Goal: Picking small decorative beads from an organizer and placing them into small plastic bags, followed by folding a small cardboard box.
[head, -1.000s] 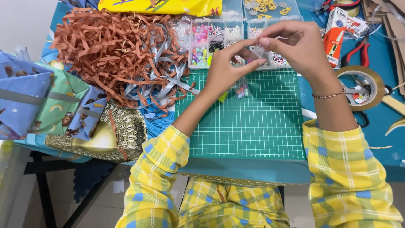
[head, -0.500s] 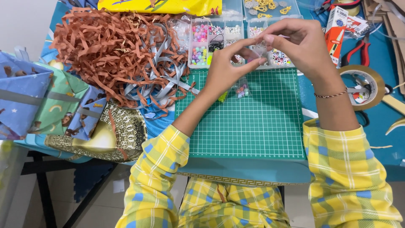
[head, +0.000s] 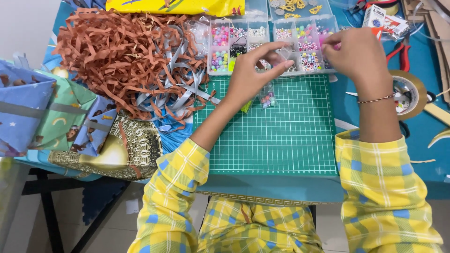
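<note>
My left hand (head: pixel 253 72) pinches a small clear bag (head: pixel 285 54) between thumb and forefinger, above the far edge of the green cutting mat (head: pixel 274 136). A short cluster of coloured beads (head: pixel 267 99) hangs below that hand. My right hand (head: pixel 358 54) is apart from the left, over the right end of the clear bead organiser box (head: pixel 262 40). Its fingers curl down towards the compartments, and whether they hold anything is hidden. Both arms wear yellow checked sleeves.
A heap of brown and grey shredded paper (head: pixel 126 56) lies left of the mat. Wrapped gifts (head: pixel 51 112) are stacked at the left table edge. On the right lie a tape roll (head: pixel 412 93), red pliers (head: pixel 398 51) and a small carton (head: pixel 375 16).
My right hand has let go of the clear bag and moved right, over the bead box. The left hand stays in place, still pinching the bag.
</note>
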